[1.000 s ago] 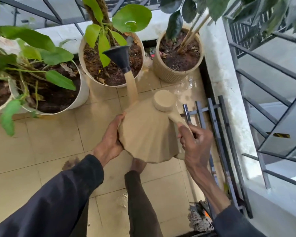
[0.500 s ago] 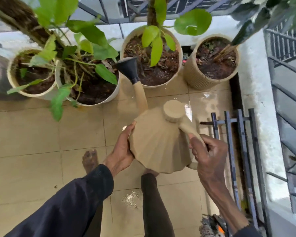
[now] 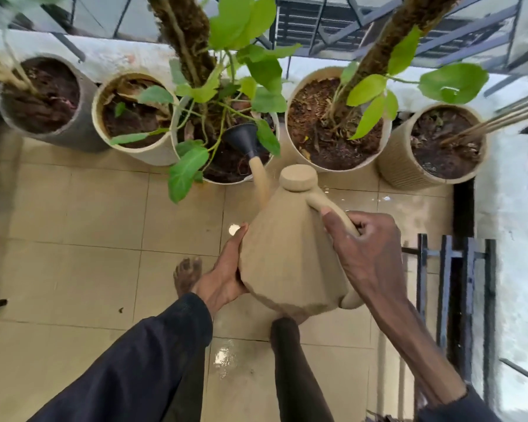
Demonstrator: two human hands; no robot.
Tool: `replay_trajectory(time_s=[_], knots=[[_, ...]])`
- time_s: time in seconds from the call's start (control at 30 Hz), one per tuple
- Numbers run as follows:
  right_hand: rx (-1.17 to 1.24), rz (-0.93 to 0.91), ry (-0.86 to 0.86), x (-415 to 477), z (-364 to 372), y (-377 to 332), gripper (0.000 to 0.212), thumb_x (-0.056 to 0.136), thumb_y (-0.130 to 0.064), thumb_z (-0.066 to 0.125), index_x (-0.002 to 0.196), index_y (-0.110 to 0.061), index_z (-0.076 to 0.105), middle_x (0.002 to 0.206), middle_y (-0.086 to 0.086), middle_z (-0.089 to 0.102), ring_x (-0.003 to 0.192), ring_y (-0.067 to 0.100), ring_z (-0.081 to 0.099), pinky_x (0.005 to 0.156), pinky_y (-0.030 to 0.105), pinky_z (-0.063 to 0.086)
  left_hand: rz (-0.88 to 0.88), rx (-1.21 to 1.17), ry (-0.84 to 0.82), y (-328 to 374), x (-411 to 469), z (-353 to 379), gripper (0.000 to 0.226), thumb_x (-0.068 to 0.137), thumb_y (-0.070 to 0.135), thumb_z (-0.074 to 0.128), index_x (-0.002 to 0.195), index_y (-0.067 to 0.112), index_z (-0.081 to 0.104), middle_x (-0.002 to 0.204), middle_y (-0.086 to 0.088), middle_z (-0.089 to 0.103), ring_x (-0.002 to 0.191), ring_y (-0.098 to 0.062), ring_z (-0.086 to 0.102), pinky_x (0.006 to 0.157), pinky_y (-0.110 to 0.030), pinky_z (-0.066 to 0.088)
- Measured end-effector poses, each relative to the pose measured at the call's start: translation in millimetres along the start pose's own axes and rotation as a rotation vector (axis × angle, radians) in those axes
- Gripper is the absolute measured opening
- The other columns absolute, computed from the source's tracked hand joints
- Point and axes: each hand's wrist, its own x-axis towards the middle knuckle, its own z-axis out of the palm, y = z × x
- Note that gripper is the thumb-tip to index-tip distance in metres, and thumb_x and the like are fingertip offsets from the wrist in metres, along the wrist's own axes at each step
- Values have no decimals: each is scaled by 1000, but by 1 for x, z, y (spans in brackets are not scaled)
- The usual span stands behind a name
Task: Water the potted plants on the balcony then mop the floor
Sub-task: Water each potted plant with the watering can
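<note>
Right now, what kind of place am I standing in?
Most likely a balcony: a row of potted plants stands along a low white wall, a metal railing runs above it, and the tiled floor is wet in patches.

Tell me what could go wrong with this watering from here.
The rose sits among the middle pot's leaves; water may run off onto the tiles. A puddle lies near the bare foot; a slip is possible. The left hand only props the watering can; it could slip.
</note>
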Motion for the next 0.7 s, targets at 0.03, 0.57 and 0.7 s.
replay_trajectory(time_s=[0.03,0.57,0.7], knots=[[-5,-1,-6,2,3,-5,53,96,-43,72,66,0,71,54,7,55,49,7,46,44,12,33,-5,-18,4,3,-1,-1,57,88,68,63,122,23,74,115,-11,77,114,-33,68,110,-56,45],[-154,83,-26,15,20,-43,56,98,-48,70,71,1,74,60,21,64,44,8,41,42,22,33,-104,-36,-3,19,-9,-13,57,85,68,63,113,20,73,98,-14,79,99,-34,70,88,-49,54],[-189,81,-39,15,20,-44,60,98,-48,69,78,8,73,70,29,65,52,17,42,45,31,27,-121,-16,-2,16,-9,-10,57,83,69,64,110,19,74,95,-12,79,91,-32,72,82,-44,55]])
